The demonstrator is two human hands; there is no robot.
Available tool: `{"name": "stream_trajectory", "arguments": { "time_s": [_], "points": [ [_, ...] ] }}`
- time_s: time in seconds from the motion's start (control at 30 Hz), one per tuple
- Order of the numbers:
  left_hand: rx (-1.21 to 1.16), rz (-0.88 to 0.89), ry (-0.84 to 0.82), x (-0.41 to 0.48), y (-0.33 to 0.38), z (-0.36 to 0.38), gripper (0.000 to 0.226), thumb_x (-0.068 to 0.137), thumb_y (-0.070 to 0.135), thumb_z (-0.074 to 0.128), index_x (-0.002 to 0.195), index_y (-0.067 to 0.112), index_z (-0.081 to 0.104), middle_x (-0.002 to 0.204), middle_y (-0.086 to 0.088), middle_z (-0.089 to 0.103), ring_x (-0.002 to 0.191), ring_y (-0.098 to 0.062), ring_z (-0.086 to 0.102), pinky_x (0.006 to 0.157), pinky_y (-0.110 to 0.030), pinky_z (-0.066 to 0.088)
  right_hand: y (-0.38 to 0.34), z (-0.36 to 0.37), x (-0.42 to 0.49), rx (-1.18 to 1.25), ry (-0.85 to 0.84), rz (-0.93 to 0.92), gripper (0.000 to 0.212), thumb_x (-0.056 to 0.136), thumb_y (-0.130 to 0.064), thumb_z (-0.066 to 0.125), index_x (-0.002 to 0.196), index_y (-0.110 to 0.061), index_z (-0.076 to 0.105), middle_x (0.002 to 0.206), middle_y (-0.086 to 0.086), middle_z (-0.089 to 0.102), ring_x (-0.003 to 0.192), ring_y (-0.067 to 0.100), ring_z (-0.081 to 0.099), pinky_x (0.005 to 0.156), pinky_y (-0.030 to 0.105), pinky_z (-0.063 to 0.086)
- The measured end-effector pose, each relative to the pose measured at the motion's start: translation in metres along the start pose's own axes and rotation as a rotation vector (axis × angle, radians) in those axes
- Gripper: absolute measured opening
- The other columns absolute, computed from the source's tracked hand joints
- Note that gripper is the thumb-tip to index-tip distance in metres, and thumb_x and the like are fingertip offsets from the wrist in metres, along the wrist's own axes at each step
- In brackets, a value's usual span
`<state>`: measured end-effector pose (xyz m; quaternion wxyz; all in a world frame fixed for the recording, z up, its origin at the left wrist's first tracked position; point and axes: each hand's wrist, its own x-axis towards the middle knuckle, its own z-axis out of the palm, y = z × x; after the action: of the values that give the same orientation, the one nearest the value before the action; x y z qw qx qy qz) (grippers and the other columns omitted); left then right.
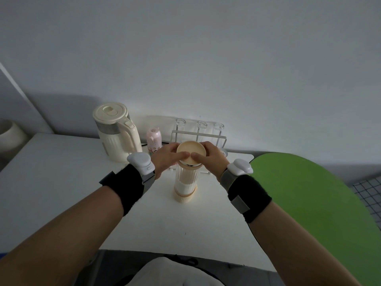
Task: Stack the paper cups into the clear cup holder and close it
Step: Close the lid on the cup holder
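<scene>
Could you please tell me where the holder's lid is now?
Head view, centre: the lid sits atop the clear cup holder, held between left hand and right hand.

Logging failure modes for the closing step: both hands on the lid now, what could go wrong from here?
1. The cup holder is tall and narrow, and the left hand and right hand grip only the lid; a sideways push could tip it.
2. The glass rack stands close behind; a tipping holder might hit it.

A white table [61,182] carries a cream kettle [115,135], a pink bottle [153,139] and a wire glass rack [199,134] along its far edge — nearer, the clear cup holder [185,182] stands upright.
</scene>
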<state>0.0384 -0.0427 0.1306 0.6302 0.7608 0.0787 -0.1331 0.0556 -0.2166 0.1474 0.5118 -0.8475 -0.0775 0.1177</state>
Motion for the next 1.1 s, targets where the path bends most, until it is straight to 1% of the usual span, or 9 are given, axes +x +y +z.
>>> {"name": "stream_trajectory", "arguments": {
  "time_s": [0.1, 0.23, 0.3, 0.4, 0.6, 0.77, 0.9, 1.03, 1.1],
  "points": [
    [0.007, 0.000, 0.004, -0.0012, 0.0000, 0.0004, 0.044, 0.084, 0.032, 0.067, 0.125, 0.018, 0.056, 0.116, -0.005, 0.065, 0.111, -0.022, 0.058, 0.103, -0.046, 0.046, -0.0006, 0.0004, -0.0003, -0.003, -0.008, -0.002, 0.040, 0.087, -0.024, 0.067, 0.122, -0.011, 0.054, 0.111, 0.008, 0.063, 0.098, 0.021, 0.058, 0.076, 0.027, 0.048],
    [0.005, 0.003, 0.001, -0.0015, -0.0001, 0.0008, 0.044, 0.084, 0.032, 0.067, 0.124, 0.018, 0.056, 0.116, -0.005, 0.065, 0.111, -0.022, 0.059, 0.102, -0.046, 0.046, 0.0002, 0.0005, -0.0006, -0.002, -0.008, -0.002, 0.040, 0.087, -0.024, 0.067, 0.122, -0.011, 0.054, 0.113, 0.010, 0.063, 0.101, 0.024, 0.059, 0.076, 0.028, 0.050],
    [0.007, 0.004, -0.001, -0.0014, 0.0000, 0.0009, 0.045, 0.084, 0.032, 0.067, 0.125, 0.017, 0.056, 0.117, -0.005, 0.064, 0.112, -0.022, 0.059, 0.103, -0.046, 0.046, 0.0004, 0.0003, -0.0013, -0.010, -0.008, -0.007, 0.041, 0.087, -0.024, 0.066, 0.123, -0.010, 0.053, 0.114, 0.011, 0.063, 0.100, 0.024, 0.059, 0.073, 0.026, 0.051],
    [0.005, 0.012, -0.002, -0.0009, -0.0004, 0.0017, 0.046, 0.084, 0.032, 0.067, 0.125, 0.017, 0.055, 0.117, -0.005, 0.064, 0.112, -0.022, 0.059, 0.102, -0.046, 0.046, 0.0000, 0.0000, -0.0026, -0.014, -0.007, -0.011, 0.041, 0.088, -0.024, 0.065, 0.124, -0.009, 0.052, 0.112, 0.010, 0.062, 0.096, 0.021, 0.058, 0.066, 0.021, 0.049],
    [0.014, 0.018, 0.004, 0.0003, 0.0013, 0.0030, 0.044, 0.086, 0.029, 0.066, 0.126, 0.015, 0.054, 0.118, -0.007, 0.063, 0.112, -0.023, 0.057, 0.103, -0.045, 0.046, -0.0010, -0.0005, -0.0028, -0.022, -0.010, -0.006, 0.040, 0.089, -0.025, 0.064, 0.124, -0.010, 0.051, 0.107, 0.005, 0.060, 0.090, 0.019, 0.056, 0.056, 0.019, 0.041],
    [0.030, 0.022, -0.001, 0.0003, 0.0044, 0.0008, 0.043, 0.086, 0.028, 0.066, 0.125, 0.015, 0.054, 0.118, -0.007, 0.063, 0.114, -0.025, 0.057, 0.101, -0.046, 0.047, -0.0022, 0.0006, -0.0014, -0.040, -0.011, -0.012, 0.041, 0.089, -0.026, 0.064, 0.125, -0.012, 0.051, 0.110, 0.006, 0.061, 0.094, 0.020, 0.057, 0.060, 0.021, 0.046],
    [0.036, 0.020, -0.006, 0.0020, 0.0064, -0.0019, 0.039, 0.085, 0.027, 0.068, 0.120, 0.015, 0.057, 0.116, -0.008, 0.063, 0.112, -0.026, 0.058, 0.099, -0.048, 0.049, -0.0034, 0.0015, 0.0004, -0.054, -0.018, -0.024, 0.041, 0.089, -0.025, 0.064, 0.125, -0.011, 0.051, 0.114, 0.009, 0.062, 0.096, 0.021, 0.057, 0.069, 0.025, 0.047],
    [0.053, 0.031, 0.012, 0.0044, 0.0085, -0.0011, 0.036, 0.083, 0.027, 0.069, 0.116, 0.018, 0.059, 0.111, -0.003, 0.065, 0.109, -0.023, 0.060, 0.095, -0.042, 0.052, -0.0022, -0.0002, 0.0023, -0.062, -0.018, -0.017, 0.041, 0.089, -0.027, 0.064, 0.125, -0.012, 0.051, 0.114, 0.008, 0.062, 0.098, 0.023, 0.059, 0.072, 0.028, 0.047],
    [0.078, 0.038, 0.029, 0.0065, 0.0066, -0.0008, 0.037, 0.081, 0.030, 0.070, 0.115, 0.020, 0.060, 0.109, -0.001, 0.066, 0.107, -0.021, 0.060, 0.094, -0.041, 0.053, -0.0007, -0.0002, 0.0041, -0.060, -0.012, -0.006, 0.041, 0.088, -0.028, 0.065, 0.124, -0.013, 0.053, 0.114, 0.007, 0.063, 0.102, 0.024, 0.059, 0.078, 0.031, 0.049]
  ]
}}
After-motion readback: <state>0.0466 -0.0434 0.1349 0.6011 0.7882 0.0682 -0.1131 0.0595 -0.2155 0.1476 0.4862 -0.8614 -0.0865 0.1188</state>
